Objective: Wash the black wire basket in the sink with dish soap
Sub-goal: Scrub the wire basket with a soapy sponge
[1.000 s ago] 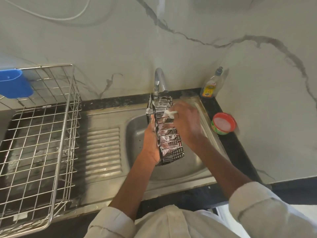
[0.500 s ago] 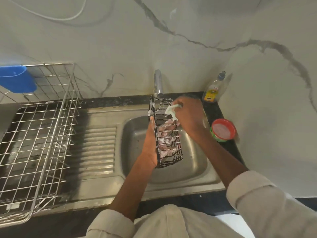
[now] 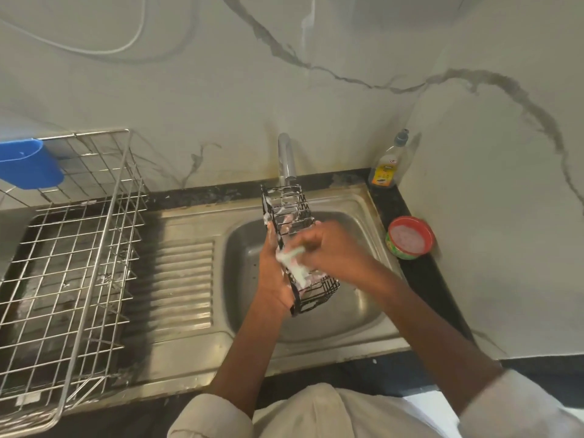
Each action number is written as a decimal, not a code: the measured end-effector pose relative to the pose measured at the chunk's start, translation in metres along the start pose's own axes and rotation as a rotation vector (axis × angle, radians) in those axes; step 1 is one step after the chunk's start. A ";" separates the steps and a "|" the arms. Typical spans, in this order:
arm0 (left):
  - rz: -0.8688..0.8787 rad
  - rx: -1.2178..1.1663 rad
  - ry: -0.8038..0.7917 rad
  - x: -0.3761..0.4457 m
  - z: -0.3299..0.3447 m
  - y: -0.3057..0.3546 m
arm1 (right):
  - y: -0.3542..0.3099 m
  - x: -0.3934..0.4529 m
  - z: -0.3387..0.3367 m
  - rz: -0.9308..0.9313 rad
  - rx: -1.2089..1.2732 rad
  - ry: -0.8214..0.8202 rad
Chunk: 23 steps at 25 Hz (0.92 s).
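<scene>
The long black wire basket (image 3: 292, 210) hangs above the steel sink (image 3: 373, 216), tilted with its far end under the tap (image 3: 286, 158). White suds cling to its wires. My left hand (image 3: 273, 276) grips the basket's left side from below. My right hand (image 3: 328, 248) pinches a pale, soapy scrub pad (image 3: 292, 262) and presses it against the basket's middle. The dish soap bottle (image 3: 387, 167) stands on the dark counter at the back right of the sink.
A steel dish rack (image 3: 72, 248) with a blue holder (image 3: 28, 167) fills the counter left of the ribbed drainboard (image 3: 183, 286). A red-rimmed tub of soap paste (image 3: 409, 237) sits on the counter right of the sink. Marble walls close in behind and right.
My right hand with the pad has slid from the basket's far end toward its middle, nearer to me. My left hand keeps its hold on the basket.
</scene>
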State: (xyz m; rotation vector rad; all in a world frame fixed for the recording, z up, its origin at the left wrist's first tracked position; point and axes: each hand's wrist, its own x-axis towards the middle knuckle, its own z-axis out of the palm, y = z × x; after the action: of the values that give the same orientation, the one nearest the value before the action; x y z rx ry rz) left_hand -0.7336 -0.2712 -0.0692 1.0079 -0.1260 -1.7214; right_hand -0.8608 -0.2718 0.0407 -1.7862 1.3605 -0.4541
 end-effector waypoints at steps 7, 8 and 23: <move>-0.022 0.091 0.069 -0.007 -0.009 0.010 | -0.009 -0.003 0.008 -0.055 -0.059 0.113; -0.015 0.097 0.069 -0.007 -0.009 0.010 | -0.011 -0.011 0.007 -0.061 0.058 0.094; 0.040 0.093 0.113 -0.004 -0.006 0.010 | 0.006 -0.024 0.010 0.020 -0.098 0.074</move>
State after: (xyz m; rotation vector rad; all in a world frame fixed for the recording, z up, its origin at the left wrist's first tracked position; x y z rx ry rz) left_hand -0.7220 -0.2695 -0.0660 1.1615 -0.1538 -1.6307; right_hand -0.8655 -0.2460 0.0349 -1.8498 1.4731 -0.4541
